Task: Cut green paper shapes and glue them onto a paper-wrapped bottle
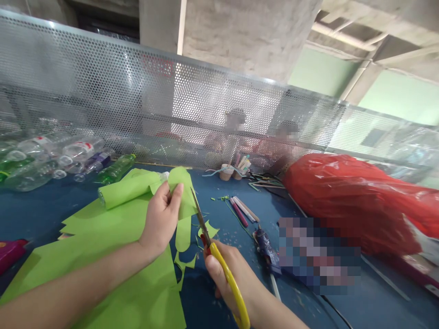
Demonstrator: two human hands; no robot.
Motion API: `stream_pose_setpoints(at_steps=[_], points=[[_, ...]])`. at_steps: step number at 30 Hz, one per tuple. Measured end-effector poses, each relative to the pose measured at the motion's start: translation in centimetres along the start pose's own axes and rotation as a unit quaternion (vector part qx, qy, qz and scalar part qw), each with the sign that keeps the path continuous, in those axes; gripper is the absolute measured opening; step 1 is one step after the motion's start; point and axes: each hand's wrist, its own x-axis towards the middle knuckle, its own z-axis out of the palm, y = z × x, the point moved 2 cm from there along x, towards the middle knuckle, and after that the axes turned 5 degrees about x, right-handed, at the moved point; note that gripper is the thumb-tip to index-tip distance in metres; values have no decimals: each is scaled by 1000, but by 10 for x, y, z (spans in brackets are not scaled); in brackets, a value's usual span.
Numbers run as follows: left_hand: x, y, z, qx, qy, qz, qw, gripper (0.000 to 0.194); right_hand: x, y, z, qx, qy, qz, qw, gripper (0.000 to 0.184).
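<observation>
Pinched between the thumb and fingers of my left hand [160,219] is a green paper piece [187,201] with a rounded top. My right hand [233,269] grips yellow-handled scissors [224,267]. Their blades point up and lie against the right edge of the paper piece; whether they cut into it I cannot tell. Behind my left hand lies a bottle wrapped in green paper [128,191]. Green paper sheets [130,292] spread beneath my left arm. A rounded green strip [183,235] and paper scraps [185,265] lie between my hands.
Several plastic bottles [37,169] lie at the back left. Markers [242,210], a glue gun [265,251] and a red plastic bag [346,196] are to the right. Small cups [226,172] stand by the perforated metal screen [206,105], with people behind it.
</observation>
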Motion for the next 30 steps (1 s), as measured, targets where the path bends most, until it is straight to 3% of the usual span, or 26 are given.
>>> stream_pose_setpoints(at_steps=[18, 30], points=[[5, -1, -1, -35, -10, -18, 999, 37, 2, 0, -2, 18, 36, 41, 998, 61], [6, -10, 2, -19, -53, -14, 998, 41, 1, -7, -10, -64, -19, 10, 998, 65]])
